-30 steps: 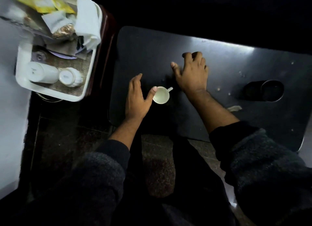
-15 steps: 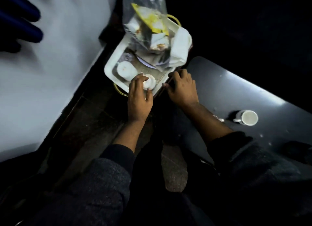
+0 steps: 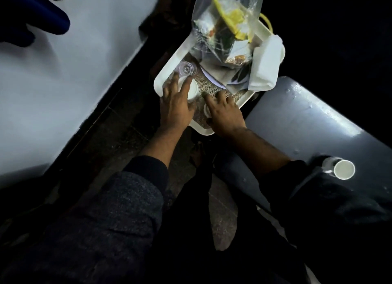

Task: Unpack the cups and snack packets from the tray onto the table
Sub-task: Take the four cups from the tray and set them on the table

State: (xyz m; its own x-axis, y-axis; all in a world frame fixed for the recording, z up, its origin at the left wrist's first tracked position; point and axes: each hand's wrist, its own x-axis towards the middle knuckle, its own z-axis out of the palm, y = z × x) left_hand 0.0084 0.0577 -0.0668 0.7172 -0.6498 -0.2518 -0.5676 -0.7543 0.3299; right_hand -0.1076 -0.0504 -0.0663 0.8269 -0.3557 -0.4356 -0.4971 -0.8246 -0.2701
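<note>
Hands both in the white tray (image 3: 169, 71), at its near end. Left hand (image 3: 176, 107) lies on top of a white cup (image 3: 193, 90) on the tray's woven brown liner (image 3: 209, 85); fingers spread and only loosely curved, two of them draped over the cup's side, not closed round it. Right hand (image 3: 224, 114) just beside it to the right, fingers bent down over a second small white cup (image 3: 206, 109); only a sliver of that cup shows, so cannot tell whether it is gripped or just touched. Clear glass (image 3: 186, 69) on the tray, just beyond the left fingertips, near the tray's left rim. Far half of the tray holds a clear plastic bag of snack packets (image 3: 228, 22), yellow packet visible inside, standing up and leaning. White folded napkin (image 3: 265, 67) at the tray's right side, dark papers under the bag. Dark table (image 3: 297, 114) right of the tray, surface glossy with light glare. One white cup with handle (image 3: 343, 169) stands upright on the table, near right, well apart from the tray, partly behind the right sleeve (image 3: 318, 198). Pale wall (image 3: 63, 82) fills the left side. Dark stone floor (image 3: 118, 135) between wall and tray.
</note>
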